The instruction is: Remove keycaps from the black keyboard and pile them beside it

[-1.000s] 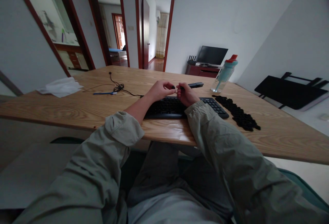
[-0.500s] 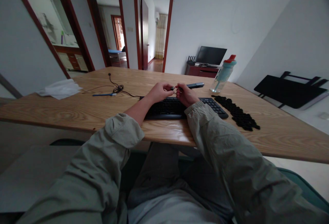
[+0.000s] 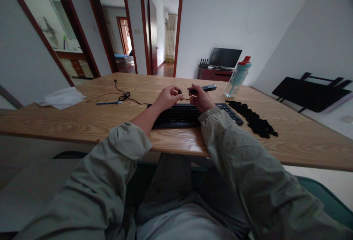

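Head view: at frame centre the hands have parted slightly, so the small dark piece [image 3: 180, 92] pinched in the left hand [image 3: 167, 98] seems clear of the dark tool [image 3: 209, 88] in the right hand's [image 3: 202, 99] curled fingers; the black keyboard [image 3: 176, 118] lies just below.

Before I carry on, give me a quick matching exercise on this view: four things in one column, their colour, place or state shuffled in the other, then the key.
1. right hand
2. bottle
3. brush
4. keyboard

A. black, lying near the front edge of the table
B. blue handle, lying flat
C. gripping a dark tool
D. standing, red top

Right pairs: 1-C, 2-D, 3-B, 4-A
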{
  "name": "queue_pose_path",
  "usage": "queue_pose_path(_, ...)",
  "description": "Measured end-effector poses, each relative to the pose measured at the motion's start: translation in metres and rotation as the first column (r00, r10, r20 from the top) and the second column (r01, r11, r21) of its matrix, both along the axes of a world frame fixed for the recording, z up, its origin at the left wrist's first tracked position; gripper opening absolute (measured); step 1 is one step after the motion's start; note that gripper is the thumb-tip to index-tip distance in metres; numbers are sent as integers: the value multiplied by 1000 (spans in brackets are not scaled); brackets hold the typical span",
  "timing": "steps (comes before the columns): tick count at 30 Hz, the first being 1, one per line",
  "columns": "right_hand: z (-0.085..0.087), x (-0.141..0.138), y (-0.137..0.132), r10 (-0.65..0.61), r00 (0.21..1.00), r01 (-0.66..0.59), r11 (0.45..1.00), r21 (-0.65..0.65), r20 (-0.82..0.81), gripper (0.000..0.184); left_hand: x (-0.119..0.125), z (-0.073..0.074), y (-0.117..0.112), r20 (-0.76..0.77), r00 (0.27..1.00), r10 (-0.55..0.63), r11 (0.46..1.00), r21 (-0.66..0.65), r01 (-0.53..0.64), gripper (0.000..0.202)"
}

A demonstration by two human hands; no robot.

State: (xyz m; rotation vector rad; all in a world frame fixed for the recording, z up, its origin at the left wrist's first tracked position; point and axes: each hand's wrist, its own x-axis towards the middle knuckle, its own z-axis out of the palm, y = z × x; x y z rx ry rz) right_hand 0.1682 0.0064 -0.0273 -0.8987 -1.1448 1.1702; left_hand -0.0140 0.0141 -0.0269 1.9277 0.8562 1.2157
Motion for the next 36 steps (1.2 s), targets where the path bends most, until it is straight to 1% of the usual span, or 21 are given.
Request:
queue_pose_path(2, 3, 12, 1, -13, 999, 12, 1000, -19, -45, 37, -3, 1, 0, 33, 999, 40, 999, 30, -41, 13)
queue_pose_path(4, 2, 26, 3, -30, 999, 29, 999, -20, -34, 33, -4, 3, 0, 34, 998, 61, 998, 26, -62, 14)
queue_pose_path(6, -2, 39, 5, -49, 997, 49, 999, 10, 64, 33, -5, 4, 0, 1, 998, 56, 998, -10, -56, 15)
queue_pose_path(8, -6, 49, 6, -62, 982, 54, 997, 51, 180, 36, -6, 4, -2, -34, 999, 28, 997, -73, -31, 16)
queue_pose_path(11, -9, 55, 6, -53, 966, 35, 997, 73, 254, 39, -7, 4, -4, -26, 998, -55, 980, -194, 49, 18)
queue_pose_path(13, -8, 56, 5, -16, 972, 2, 998, 60, 236, 39, -8, 5, -6, 10, 992, -127, 952, -278, 125, 22)
queue_pose_path(15, -7, 56, 4, 31, 984, -41, 998, 54, 173, 40, -10, 6, -8, 50, 981, -189, 919, -343, 195, 27)
queue_pose_path(18, -7, 54, 3, 73, 995, -77, 995, 62, 66, 44, -11, 7, -10, 106, 968, -226, 890, -381, 250, 33)
queue_pose_path(21, -7, 51, 2, 44, 998, -45, 998, 52, 35, 46, -11, 7, -9, 144, 964, -224, 877, -402, 264, 37)
queue_pose_path(24, -10, 49, 3, -16, 996, 13, 999, 39, 92, 43, -12, 4, -5, 167, 959, -228, 861, -426, 279, 34)
queue_pose_path(26, -12, 49, 5, -70, 981, 64, 997, 36, 179, 40, -13, 2, -2, 153, 967, -204, 864, -437, 251, 31)
queue_pose_path(28, -13, 49, 8, -110, 963, 100, 994, 53, 245, 39, -13, 1, 0, 125, 980, -155, 873, -448, 195, 29)
queue_pose_path(30, -14, 50, 9, -113, 966, 96, 992, 83, 233, 40, -14, 1, 0, 117, 987, -110, 876, -459, 152, 27)
queue_pose_path(32, -14, 50, 8, -88, 982, 72, 992, 99, 168, 43, -13, 1, 0, 130, 987, -91, 876, -460, 142, 24)
queue_pose_path(34, -13, 50, 7, -71, 989, 58, 994, 97, 131, 47, -11, 1, 1, 128, 990, -67, 898, -425, 116, 21)
queue_pose_path(36, -12, 50, 5, -65, 982, 51, 995, 84, 177, 47, -10, -1, 4, 107, 994, -19, 932, -358, 57, 18)
